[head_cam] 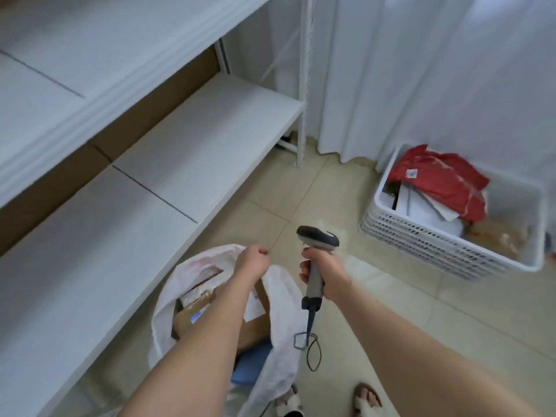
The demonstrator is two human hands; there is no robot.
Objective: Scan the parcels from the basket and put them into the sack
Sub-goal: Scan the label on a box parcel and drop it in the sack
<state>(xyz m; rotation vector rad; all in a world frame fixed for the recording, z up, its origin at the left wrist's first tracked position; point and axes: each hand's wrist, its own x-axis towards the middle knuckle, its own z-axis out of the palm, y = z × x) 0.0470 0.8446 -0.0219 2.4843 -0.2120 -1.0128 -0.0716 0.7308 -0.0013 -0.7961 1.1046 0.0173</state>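
The left hand [252, 261] hangs over the far rim of the sack [284, 302], fingers curled; whether they pinch the rim or hold nothing I cannot tell, since the knuckles hide them. The right hand [323, 273] grips the scanner [317, 237] by its handle, fingers wrapped round it, head pointing far and left, over the floor [391, 296] and at no label. Its cable [313, 353] loops down just beside the sack.

Brown boxes [192, 322] already lie in the sack, near and left. More parcels wait in the basket [421, 236], far right and well apart from the sack, with a red parcel [442, 179] on top.

The step in hand looks like going back for the next parcel. To do it well, leave the sack mouth standing open, reach right with the left hand, and take the red parcel first, since it lies on top with a small white label facing up. Turn that label toward the scanner rather than swinging the scanner far.

The floor between sack and basket gives open room. The shelf [186, 139] edge runs close along the sack's left, so lifting should stay to the right. The slack cable could catch the sack's rim on the way back.
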